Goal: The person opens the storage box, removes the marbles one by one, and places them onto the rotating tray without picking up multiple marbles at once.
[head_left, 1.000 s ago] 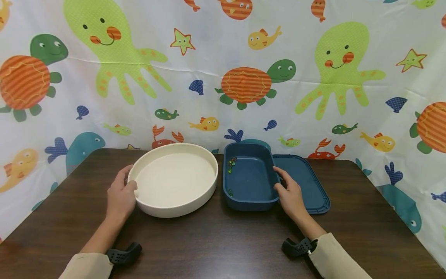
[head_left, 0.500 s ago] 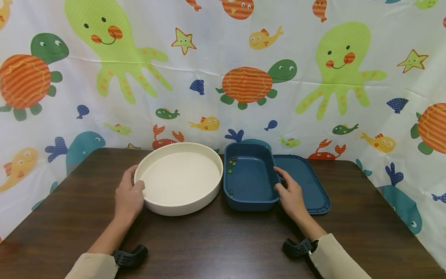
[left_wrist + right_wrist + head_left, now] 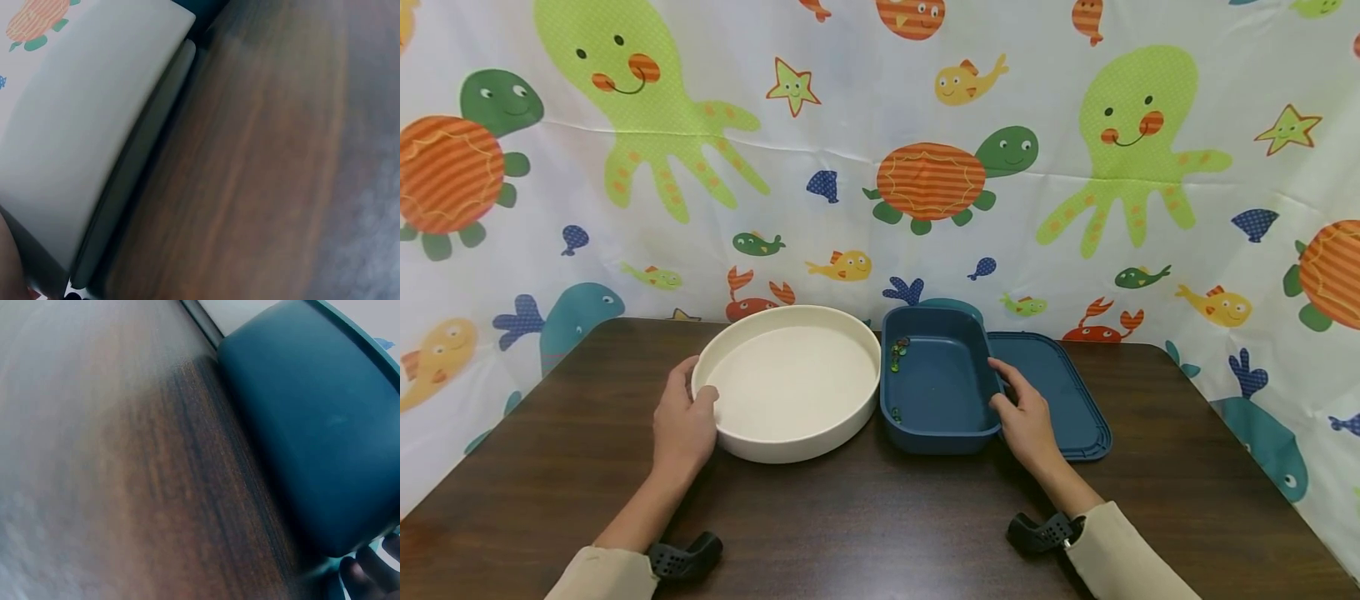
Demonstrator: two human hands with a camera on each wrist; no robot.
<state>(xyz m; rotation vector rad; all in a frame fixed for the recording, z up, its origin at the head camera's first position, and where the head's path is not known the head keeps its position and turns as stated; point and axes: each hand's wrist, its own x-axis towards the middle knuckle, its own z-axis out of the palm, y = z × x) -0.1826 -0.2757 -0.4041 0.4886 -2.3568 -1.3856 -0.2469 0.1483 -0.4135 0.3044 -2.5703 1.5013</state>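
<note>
At the left rim of a large round cream-white dish (image 3: 790, 375), my left hand (image 3: 685, 423) grips with its thumb over the edge and its fingers outside. A deep blue rectangular container (image 3: 942, 383) stands right beside the dish, their sides appearing to touch. My right hand (image 3: 1024, 414) holds that container by its right wall. Several small shiny green pieces (image 3: 896, 357), too small to identify, lie along the left side inside the container. The dish's outer wall (image 3: 81, 125) fills much of the left wrist view; the container's wall (image 3: 312, 431) fills the right wrist view, fingertips at its corner.
A flat blue lid (image 3: 1063, 396) lies on the table partly behind the right hand and container. The dark wooden table (image 3: 865, 525) ends at the back against a curtain (image 3: 842, 167) printed with sea animals. Both wrists wear black bands.
My left hand has slid the white dish a little to the right, closing the gap to the blue container. My right hand and the container have stayed in place.
</note>
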